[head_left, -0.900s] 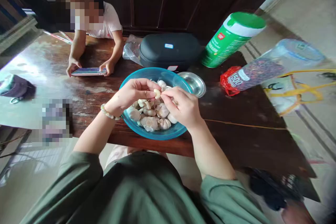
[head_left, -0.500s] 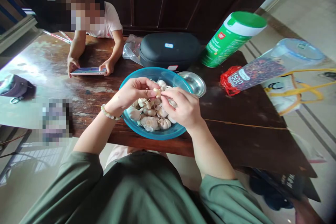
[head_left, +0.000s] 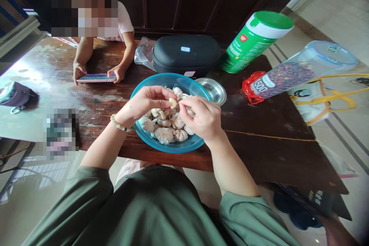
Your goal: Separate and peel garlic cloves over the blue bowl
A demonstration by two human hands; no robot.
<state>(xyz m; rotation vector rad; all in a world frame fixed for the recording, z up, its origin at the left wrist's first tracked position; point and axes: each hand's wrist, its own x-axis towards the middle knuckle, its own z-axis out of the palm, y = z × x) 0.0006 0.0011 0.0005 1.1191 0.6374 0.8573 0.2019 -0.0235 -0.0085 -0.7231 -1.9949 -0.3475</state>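
Note:
Between the thumb and fingers of my left hand (head_left: 150, 102) is a pale garlic clove (head_left: 173, 103), its smooth yellowish side showing. My right hand (head_left: 201, 117) is pinched just right of the clove, on a thin bit of skin that seems to join it. Both hands are over a blue plastic basin (head_left: 170, 148), which holds several white garlic bulbs (head_left: 165, 135). Behind my right hand, a shallow metal bowl (head_left: 217, 91) sits against the basin's far right side; part of it is hidden by the rim.
Beyond the basin lie a black case (head_left: 186, 54) and a clear plastic bag (head_left: 144, 54). A green canister (head_left: 253, 42) and a tall clear jar (head_left: 294, 73) stand to the right. Across the wooden table (head_left: 259, 153), another person holds a phone (head_left: 96, 78).
My right fingertips have drawn slightly rightward, away from the clove. More of the clove's smooth surface now shows in my left fingers.

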